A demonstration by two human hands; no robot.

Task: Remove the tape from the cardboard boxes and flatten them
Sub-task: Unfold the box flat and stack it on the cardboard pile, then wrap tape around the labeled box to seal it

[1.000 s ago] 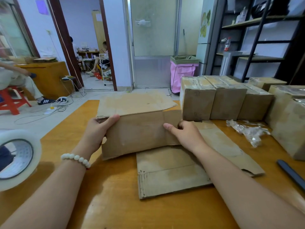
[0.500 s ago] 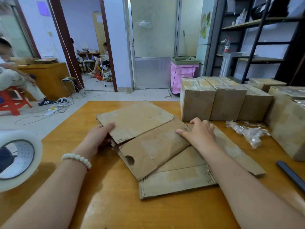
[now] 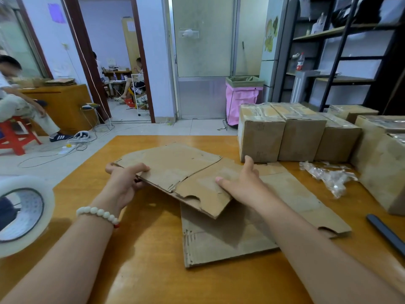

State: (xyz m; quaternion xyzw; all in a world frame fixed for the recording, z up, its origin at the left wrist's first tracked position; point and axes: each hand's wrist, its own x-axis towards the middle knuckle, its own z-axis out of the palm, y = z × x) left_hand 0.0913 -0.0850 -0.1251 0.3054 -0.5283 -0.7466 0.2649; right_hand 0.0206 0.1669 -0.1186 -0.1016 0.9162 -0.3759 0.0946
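Box, collapsed and tilted over a flat sheet at the table middle: with left hand pinching its left edge and right hand resting spread-fingered on top, lower squarely onto that sheet, then press creases flat.

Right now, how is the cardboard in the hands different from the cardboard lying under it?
The held cardboard is up off the table and tilted; the lower cardboard lies flat on it. The left hand grips the held cardboard and the right hand rests on it; no hand holds the lower cardboard. Both are brown flattened boxes.
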